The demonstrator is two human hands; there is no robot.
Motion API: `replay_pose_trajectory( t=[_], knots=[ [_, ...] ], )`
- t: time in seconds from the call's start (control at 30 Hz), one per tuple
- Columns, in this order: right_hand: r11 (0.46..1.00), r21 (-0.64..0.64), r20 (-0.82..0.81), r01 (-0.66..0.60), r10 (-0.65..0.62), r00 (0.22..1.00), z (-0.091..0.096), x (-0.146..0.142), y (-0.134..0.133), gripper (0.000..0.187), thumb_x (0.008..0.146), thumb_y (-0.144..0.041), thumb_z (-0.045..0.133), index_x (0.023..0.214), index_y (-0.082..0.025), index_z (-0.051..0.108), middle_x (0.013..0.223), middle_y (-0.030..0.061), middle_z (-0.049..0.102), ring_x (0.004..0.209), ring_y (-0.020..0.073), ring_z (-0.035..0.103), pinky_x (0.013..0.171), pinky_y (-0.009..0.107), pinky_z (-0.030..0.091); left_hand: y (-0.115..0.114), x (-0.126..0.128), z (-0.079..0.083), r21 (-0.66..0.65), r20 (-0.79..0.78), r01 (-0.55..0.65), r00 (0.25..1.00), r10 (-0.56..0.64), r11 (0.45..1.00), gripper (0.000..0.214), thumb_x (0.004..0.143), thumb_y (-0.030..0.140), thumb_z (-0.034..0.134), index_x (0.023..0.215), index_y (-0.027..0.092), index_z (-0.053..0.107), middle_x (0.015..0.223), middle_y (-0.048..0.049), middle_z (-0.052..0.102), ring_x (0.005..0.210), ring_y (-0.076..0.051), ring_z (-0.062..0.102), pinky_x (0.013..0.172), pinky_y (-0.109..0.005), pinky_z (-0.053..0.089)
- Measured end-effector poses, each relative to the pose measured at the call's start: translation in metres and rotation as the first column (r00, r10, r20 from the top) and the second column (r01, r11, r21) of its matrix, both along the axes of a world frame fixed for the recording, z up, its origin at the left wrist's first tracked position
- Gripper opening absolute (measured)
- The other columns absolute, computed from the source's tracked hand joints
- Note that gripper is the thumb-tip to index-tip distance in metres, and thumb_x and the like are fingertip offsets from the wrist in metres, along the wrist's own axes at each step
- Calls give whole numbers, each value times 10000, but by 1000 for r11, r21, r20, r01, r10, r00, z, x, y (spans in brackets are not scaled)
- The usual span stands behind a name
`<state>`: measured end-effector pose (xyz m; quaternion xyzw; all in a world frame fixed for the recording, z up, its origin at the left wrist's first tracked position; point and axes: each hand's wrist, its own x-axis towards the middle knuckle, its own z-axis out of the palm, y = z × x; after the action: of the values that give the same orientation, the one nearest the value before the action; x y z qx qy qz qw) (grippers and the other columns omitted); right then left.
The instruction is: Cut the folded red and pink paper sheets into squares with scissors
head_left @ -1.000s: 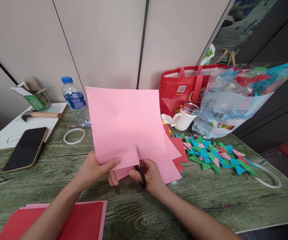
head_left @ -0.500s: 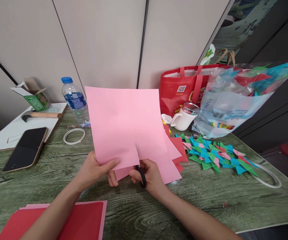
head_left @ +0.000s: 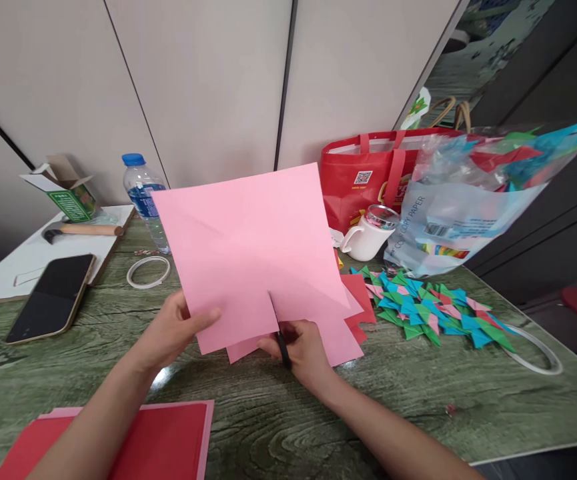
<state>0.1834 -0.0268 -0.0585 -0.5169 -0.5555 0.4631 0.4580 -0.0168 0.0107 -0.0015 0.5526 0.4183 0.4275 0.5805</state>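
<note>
A large sheet of pink paper [head_left: 248, 247] is held up in front of me, tilted, its left side lower than its right at the top edge. My left hand [head_left: 175, 330] pinches its lower left edge, thumb on the near face. In my right hand [head_left: 301, 350] is a pair of scissors [head_left: 282, 347] with black handles. The blades point up into the paper from its bottom edge. Behind and below, more pink paper [head_left: 341, 340] and red paper pieces [head_left: 361, 300] lie on the table, partly covered by the sheet.
Red and pink sheets [head_left: 168, 440] lie at the near left. A phone [head_left: 53, 297], a tape roll [head_left: 148, 272] and a water bottle [head_left: 145, 193] stand or lie left. To the right are a white mug [head_left: 368, 237], folded paper pieces [head_left: 423, 307], a red bag [head_left: 348, 160] and a plastic bag [head_left: 448, 227].
The pink sheet has tilted anticlockwise, its left side shifting left and covering more of the bottle. My left hand moved left with it; the scissors stay at the bottom edge.
</note>
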Motion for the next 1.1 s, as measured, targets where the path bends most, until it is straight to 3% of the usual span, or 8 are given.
replay_pose_trajectory(
  t=[0.1, 0.2, 0.3, 0.43, 0.67, 0.8, 0.9, 1.1],
  knots=[
    [999, -34, 35, -22, 23, 999, -1, -1, 1, 382, 583, -403, 714, 484, -163, 434, 460, -51, 383, 447, 81, 362, 426, 218, 273, 2, 3, -1, -62, 146, -138, 979, 146, 988, 329, 647, 291, 708, 950, 187, 636, 957, -69, 693, 815, -218, 637, 649, -281, 538],
    [973, -142, -105, -180, 166, 980, 4, -2, 0, 329, 625, -422, 687, 672, -158, 497, 503, -50, 471, 428, 88, 437, 419, 210, 326, 2, 7, -2, -61, 185, -223, 955, 231, 973, 355, 646, 245, 714, 984, 188, 620, 992, -54, 682, 857, -201, 624, 705, -278, 529],
    [907, -221, -230, -360, 310, 923, 11, 1, 0, 386, 651, -423, 673, 869, -185, 462, 513, -72, 517, 401, 90, 483, 405, 199, 367, 3, 6, -3, -47, 168, -257, 951, 261, 965, 297, 645, 245, 713, 927, 187, 639, 937, -33, 693, 810, -185, 629, 690, -272, 525],
    [798, -295, -290, -525, 448, 845, 18, 12, 3, 379, 648, -422, 681, 827, -185, 446, 491, -71, 542, 402, 89, 517, 400, 180, 378, 7, -1, -3, -46, 99, -313, 944, 316, 949, 253, 631, 262, 722, 863, 182, 658, 864, -19, 703, 738, -176, 633, 641, -265, 525],
    [765, -215, -313, -607, 535, 785, 22, 25, 9, 363, 726, -335, 648, 984, -201, 432, 511, -81, 544, 448, 83, 544, 417, 162, 379, 11, -5, -1, -124, 33, -306, 950, 312, 944, 218, 619, 277, 728, 806, 183, 667, 817, -25, 709, 663, -165, 631, 572, -253, 524],
    [702, -224, -314, -676, 604, 732, 24, 27, 10, 595, 756, -263, 630, 1268, -233, 326, 590, -54, 578, 507, 88, 564, 471, 190, 414, 11, -6, 1, -165, 26, -291, 954, 299, 942, 226, 607, 273, 734, 786, 153, 665, 779, -50, 713, 609, -172, 633, 526, -261, 521],
    [673, -188, -361, -715, 630, 688, 22, 28, 9, 740, 769, -248, 621, 1359, -286, 177, 624, -56, 572, 533, 85, 564, 520, 223, 441, 11, -6, 3, -195, 63, -293, 949, 310, 936, 231, 600, 257, 736, 789, 145, 662, 775, -54, 719, 604, -171, 639, 542, -264, 525],
    [695, -96, -366, -712, 641, 675, 15, 26, 9, 765, 770, -279, 622, 1371, -300, 149, 640, -59, 522, 571, 92, 557, 538, 237, 429, 8, -4, 4, -211, 83, -251, 958, 273, 945, 242, 620, 253, 722, 825, 143, 660, 781, -64, 720, 613, -176, 647, 552, -261, 524]
  ],
)
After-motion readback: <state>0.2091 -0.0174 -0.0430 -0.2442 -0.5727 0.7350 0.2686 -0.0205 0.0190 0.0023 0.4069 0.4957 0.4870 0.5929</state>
